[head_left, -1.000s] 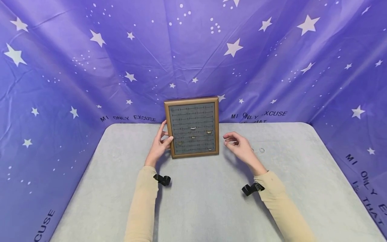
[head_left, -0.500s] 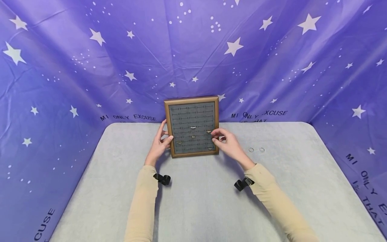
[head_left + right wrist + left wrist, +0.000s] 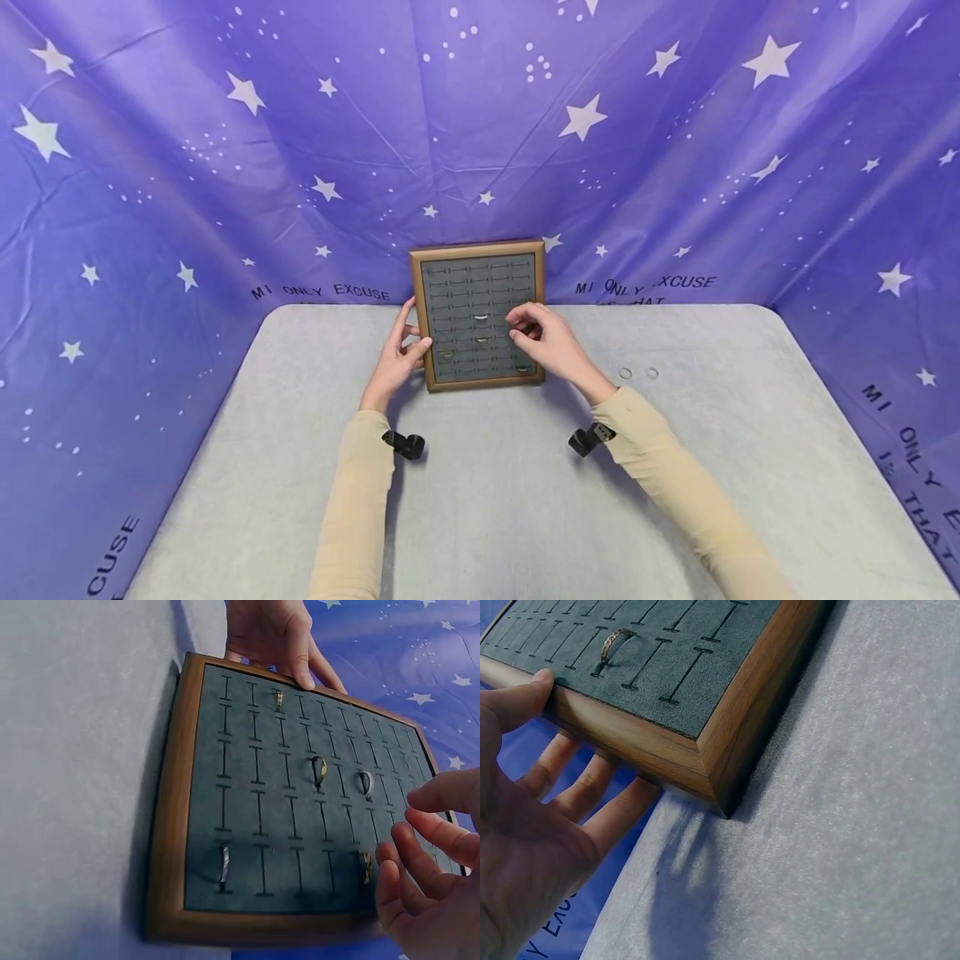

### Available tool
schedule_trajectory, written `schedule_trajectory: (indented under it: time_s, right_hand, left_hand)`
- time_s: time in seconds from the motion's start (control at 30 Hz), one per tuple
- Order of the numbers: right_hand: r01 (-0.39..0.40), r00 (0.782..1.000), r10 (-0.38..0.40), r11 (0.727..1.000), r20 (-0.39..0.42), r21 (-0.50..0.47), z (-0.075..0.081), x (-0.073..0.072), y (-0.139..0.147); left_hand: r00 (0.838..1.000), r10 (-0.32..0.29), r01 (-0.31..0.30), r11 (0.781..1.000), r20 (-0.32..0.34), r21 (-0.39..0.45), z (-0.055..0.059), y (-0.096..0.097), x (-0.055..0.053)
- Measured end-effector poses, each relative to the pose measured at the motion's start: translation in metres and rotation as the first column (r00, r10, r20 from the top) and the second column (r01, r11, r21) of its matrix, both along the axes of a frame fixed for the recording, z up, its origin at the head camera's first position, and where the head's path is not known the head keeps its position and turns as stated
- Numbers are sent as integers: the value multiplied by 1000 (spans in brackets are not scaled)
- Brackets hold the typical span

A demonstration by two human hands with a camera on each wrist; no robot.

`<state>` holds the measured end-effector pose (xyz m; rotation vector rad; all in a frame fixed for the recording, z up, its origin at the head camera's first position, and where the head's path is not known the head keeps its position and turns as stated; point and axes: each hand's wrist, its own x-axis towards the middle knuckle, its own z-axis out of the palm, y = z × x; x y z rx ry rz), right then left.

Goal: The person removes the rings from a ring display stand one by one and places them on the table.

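Note:
A wood-framed ring display board [image 3: 465,283] with a dark grey slotted pad stands tilted up at the far side of the table. My left hand [image 3: 391,365] holds its left edge, thumb [image 3: 529,694] on the front rim and the other fingers behind. Several gold and silver rings sit in slots, including a silver ring [image 3: 367,784] and a gold patterned ring [image 3: 366,868]. My right hand [image 3: 553,343] is over the board's right half, thumb and index fingertips close together near the pad. I cannot tell whether a ring is between them.
Two loose rings, one thin ring [image 3: 626,373] and a silver ring [image 3: 652,374], lie on the grey table [image 3: 480,500] right of the board. A purple curtain with stars [image 3: 480,125] hangs behind and at both sides.
My right hand has moved left from beside the board to over its right half, in front of the slots. My left hand and the board stay in place.

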<state>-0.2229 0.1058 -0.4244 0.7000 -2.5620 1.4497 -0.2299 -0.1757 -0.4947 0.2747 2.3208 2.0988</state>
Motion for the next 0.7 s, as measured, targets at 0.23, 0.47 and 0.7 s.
schedule_trajectory:
  time_s: [0.23,0.47,0.7]
  right_hand:
    - [18,994,-10,997,-106,72,-3,-6,-20]
    - [77,981,-52,988,-187,132,-12,-5,-38]
    - [146,961,-111,981,-255,124,-23,-6,-46]
  left_hand:
    - [1000,-9,9,1000,4,10,1,-1,1]
    - [999,-16,16,1000,35,20,1,-2,0]
    - [998,-39,38,999,43,29,21,2,10]
